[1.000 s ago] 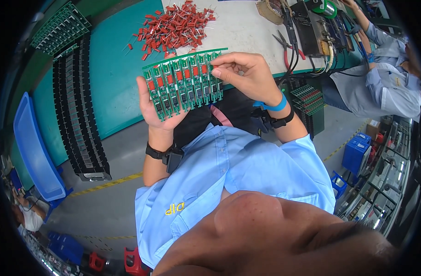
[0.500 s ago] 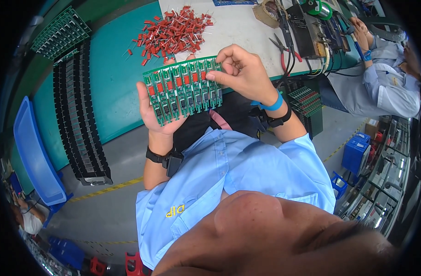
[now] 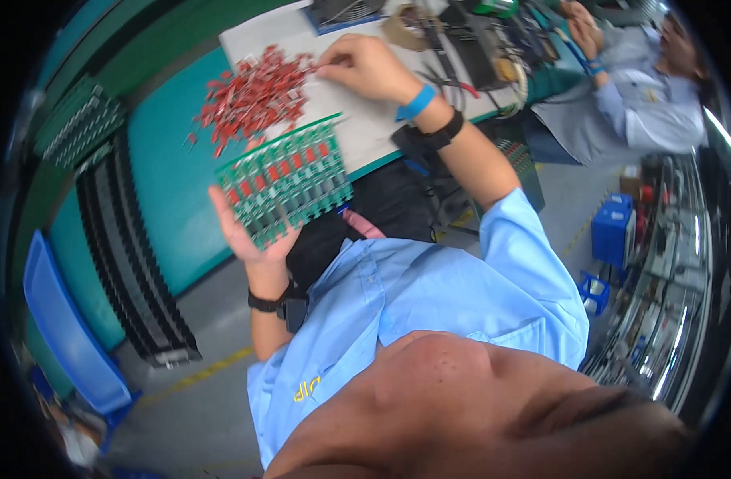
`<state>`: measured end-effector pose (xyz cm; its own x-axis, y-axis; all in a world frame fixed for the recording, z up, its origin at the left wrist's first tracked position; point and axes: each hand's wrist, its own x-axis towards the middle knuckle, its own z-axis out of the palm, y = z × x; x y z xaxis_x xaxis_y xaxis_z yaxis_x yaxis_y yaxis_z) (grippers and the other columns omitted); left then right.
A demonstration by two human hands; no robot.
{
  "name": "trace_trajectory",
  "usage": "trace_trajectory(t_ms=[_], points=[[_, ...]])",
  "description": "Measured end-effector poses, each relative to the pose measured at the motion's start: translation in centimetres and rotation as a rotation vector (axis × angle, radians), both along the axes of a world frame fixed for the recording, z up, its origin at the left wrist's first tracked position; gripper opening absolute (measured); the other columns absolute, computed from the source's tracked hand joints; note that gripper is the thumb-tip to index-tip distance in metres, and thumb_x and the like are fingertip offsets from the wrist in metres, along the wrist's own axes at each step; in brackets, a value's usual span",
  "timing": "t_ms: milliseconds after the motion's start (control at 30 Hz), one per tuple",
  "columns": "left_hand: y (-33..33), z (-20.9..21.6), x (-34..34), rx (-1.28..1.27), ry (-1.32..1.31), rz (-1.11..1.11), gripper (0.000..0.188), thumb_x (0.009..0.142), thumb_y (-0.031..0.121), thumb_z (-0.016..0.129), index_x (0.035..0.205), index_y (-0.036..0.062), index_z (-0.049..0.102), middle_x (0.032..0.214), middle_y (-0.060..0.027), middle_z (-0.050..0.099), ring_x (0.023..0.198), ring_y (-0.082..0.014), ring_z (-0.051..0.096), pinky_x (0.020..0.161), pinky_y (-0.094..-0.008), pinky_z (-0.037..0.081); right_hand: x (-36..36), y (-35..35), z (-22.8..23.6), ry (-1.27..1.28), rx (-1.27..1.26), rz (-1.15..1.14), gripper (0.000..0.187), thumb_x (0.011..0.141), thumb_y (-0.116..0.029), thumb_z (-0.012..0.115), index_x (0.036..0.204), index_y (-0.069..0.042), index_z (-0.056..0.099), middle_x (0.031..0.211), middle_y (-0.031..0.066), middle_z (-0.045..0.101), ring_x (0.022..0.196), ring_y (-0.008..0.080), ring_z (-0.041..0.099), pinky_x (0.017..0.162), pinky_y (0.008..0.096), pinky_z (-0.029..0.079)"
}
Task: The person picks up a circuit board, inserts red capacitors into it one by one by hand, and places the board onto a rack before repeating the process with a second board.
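My left hand (image 3: 255, 239) holds a green circuit board panel (image 3: 290, 188) from below and its left edge, tilted over the bench's front. A row of red capacitors (image 3: 284, 168) runs across the panel's narrow strips. At the right edge of a heap of loose red capacitors with wire leads (image 3: 254, 96), my right hand (image 3: 369, 68) has thumb and forefinger pinched together. What is between those fingertips is blurred and too small to make out. The panel lies apart from the right hand, just below the heap.
A black slotted rack (image 3: 130, 255) stands at the left, with more board panels (image 3: 78, 124) beyond it. Farther left is a blue tray (image 3: 70, 327). Tape (image 3: 405, 28), pliers (image 3: 457, 84) and cables lie at the back right. A co-worker (image 3: 621, 96) sits at the right.
My right hand has left the panel and moved up and left to the heap's edge. The left hand still holds the panel. The whole view has shifted and is blurred.
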<state>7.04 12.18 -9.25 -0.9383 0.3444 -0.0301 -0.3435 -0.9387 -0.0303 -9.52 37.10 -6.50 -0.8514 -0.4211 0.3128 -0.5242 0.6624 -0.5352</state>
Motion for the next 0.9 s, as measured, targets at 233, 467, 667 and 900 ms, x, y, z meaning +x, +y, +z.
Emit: trace_trajectory(t_ms=[233,467,667,900], points=[[0.5,0.1,-0.5,-0.012,0.155,0.028,0.072,0.102,0.056,0.035,0.155,0.0077,0.027,0.158,-0.0169,0.032,0.145,-0.0378,0.029,0.116,-0.0622,0.022,2.9,1.8,1.9,-0.245,-0.177,-0.045,0.016,0.082,-0.015,0.075,0.091,-0.001,0.074,0.091,0.0089,0.073,0.080,0.0147,0.069,0.072,0.0287,0.055],[0.5,0.1,-0.3,-0.040,0.093,0.035,0.076,0.101,0.060,0.036,0.155,0.0071,0.027,0.158,-0.0137,0.032,0.146,-0.0379,0.028,0.116,-0.0639,0.022,5.5,1.7,1.8,-0.411,-0.352,-0.076,0.021,0.087,-0.016,0.074,0.098,0.002,0.073,0.093,0.0071,0.073,0.080,0.0102,0.067,0.075,0.0269,0.055],[0.4,0.1,-0.3,-0.062,0.072,0.038,0.076,0.101,0.060,0.036,0.155,0.0071,0.027,0.159,-0.0135,0.031,0.147,-0.0371,0.026,0.117,-0.0641,0.020,6.9,1.9,0.1,-0.504,-0.606,0.023,0.023,0.094,-0.017,0.070,0.107,0.002,0.071,0.099,0.0070,0.073,0.083,0.0096,0.066,0.076,0.0245,0.055],[0.5,0.0,-0.4,-0.088,0.072,0.045,0.076,0.101,0.060,0.037,0.155,0.0072,0.026,0.159,-0.0136,0.031,0.147,-0.0368,0.025,0.117,-0.0642,0.019,8.5,2.3,0.7,-0.681,-0.787,0.012,0.024,0.095,-0.015,0.068,0.110,0.003,0.069,0.103,0.0082,0.072,0.087,0.0098,0.067,0.074,0.0243,0.056]])
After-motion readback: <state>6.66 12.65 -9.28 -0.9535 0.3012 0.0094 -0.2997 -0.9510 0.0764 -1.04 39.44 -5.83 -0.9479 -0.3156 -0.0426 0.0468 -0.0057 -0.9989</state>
